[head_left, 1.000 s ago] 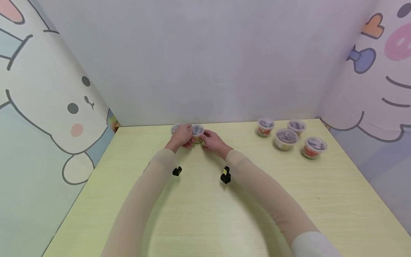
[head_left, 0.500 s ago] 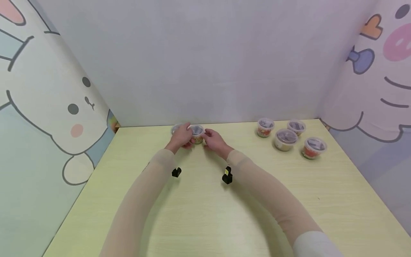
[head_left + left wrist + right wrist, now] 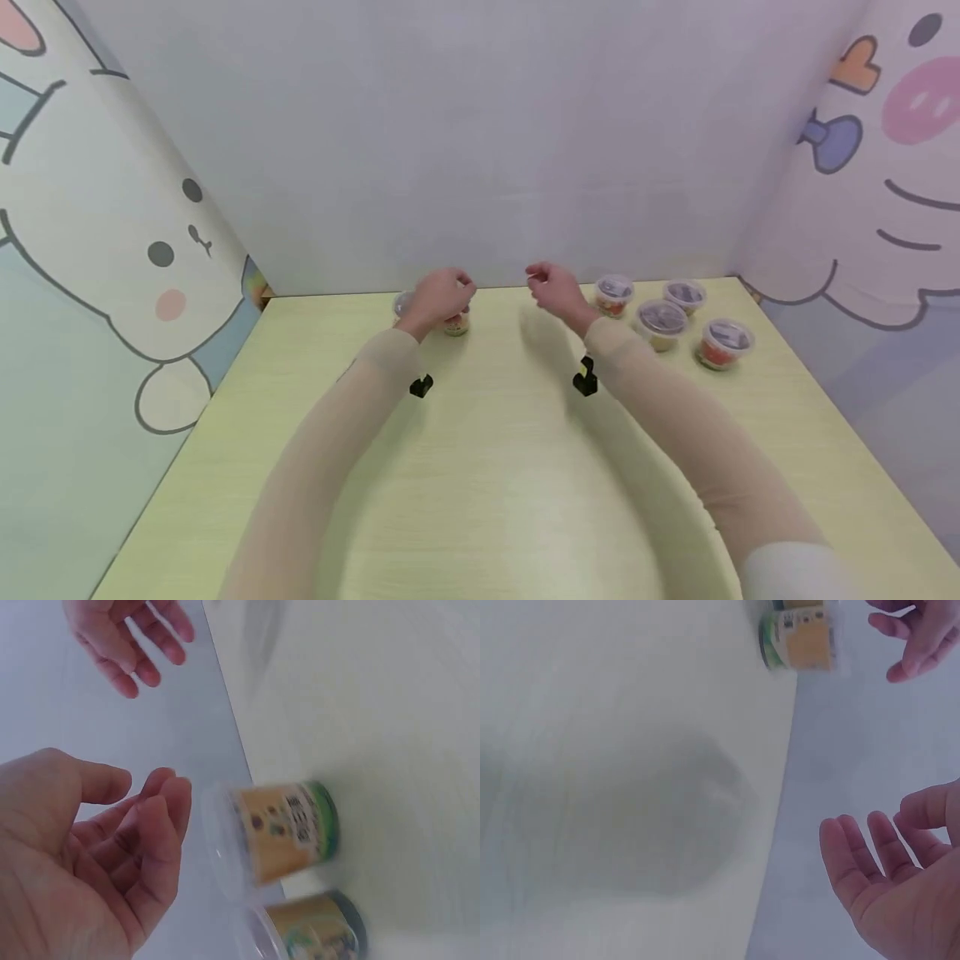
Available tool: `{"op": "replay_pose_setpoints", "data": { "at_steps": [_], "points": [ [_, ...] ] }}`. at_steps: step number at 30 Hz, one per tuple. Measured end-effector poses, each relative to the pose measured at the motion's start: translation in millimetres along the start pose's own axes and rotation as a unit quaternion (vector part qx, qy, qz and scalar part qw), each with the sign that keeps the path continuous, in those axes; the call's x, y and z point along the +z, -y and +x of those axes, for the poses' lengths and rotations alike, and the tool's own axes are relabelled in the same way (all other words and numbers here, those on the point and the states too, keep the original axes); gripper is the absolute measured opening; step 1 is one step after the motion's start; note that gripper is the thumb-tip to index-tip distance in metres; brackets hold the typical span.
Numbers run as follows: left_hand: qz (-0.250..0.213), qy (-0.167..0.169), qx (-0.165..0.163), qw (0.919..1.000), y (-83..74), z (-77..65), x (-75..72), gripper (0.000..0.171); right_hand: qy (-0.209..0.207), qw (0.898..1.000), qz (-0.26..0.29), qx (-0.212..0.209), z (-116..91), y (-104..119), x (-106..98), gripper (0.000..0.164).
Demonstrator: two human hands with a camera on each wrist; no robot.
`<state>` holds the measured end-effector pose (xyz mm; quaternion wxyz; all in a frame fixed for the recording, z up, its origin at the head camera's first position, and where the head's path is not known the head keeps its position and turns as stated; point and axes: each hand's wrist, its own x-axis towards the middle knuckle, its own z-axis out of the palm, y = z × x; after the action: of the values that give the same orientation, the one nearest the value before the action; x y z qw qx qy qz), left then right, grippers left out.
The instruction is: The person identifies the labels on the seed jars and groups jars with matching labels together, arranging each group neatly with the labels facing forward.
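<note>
- Round clear-lidded plastic tub with an orange-tan label and green base: upright near the tabletop's back edge, below the left hand; nothing grips it.
- Handling, by judgement: light, with fairly stiff but squeezable walls; the smooth plastic may slip. Best held round the labelled side below the lid, without crushing the rim.
- Left hand: fingers loosely curved, thumb apart from them, grasping nothing; it hangs beside the lid without touching.
- Right hand: relaxed and unladen, raised to the right, well apart from that tub.
- Matching tan-labelled tub: just beside the first on its left, so it crowds that flank; whether they touch, I cannot tell.
- White back wall: close behind both, limiting reach from the rear.
- Four more lidded tubs at the right: two red-labelled, one wide and pale, one smaller.
- Pale yellow wood-look tabletop: carries everything.
</note>
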<state>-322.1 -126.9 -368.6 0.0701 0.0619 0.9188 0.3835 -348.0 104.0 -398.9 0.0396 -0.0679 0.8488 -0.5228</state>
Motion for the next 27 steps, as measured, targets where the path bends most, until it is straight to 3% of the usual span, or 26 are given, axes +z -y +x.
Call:
{"op": "replay_pose_setpoints", "data": {
  "at_steps": [6,12,19,27],
  "points": [
    [0.006,0.021,0.033,0.9992,-29.9,11.6,27.5,0.025,-0.071,0.993,-0.089,-0.022,-3,-2,-56,0.04],
    [-0.025,0.053,0.064,0.9962,-49.4,21.6,58.6,0.03,-0.071,0.986,-0.149,0.006,-13,-10,-90,0.047],
    [-0.084,0.08,0.079,0.9901,-58.2,34.9,103.0,0.04,-0.058,0.985,-0.159,0.036,-15,-28,-105,0.052],
    [-0.146,0.066,0.068,0.9848,-61.4,39.6,146.3,0.052,-0.041,0.982,-0.18,0.042,-10,-45,-104,0.053]
  ]
}}
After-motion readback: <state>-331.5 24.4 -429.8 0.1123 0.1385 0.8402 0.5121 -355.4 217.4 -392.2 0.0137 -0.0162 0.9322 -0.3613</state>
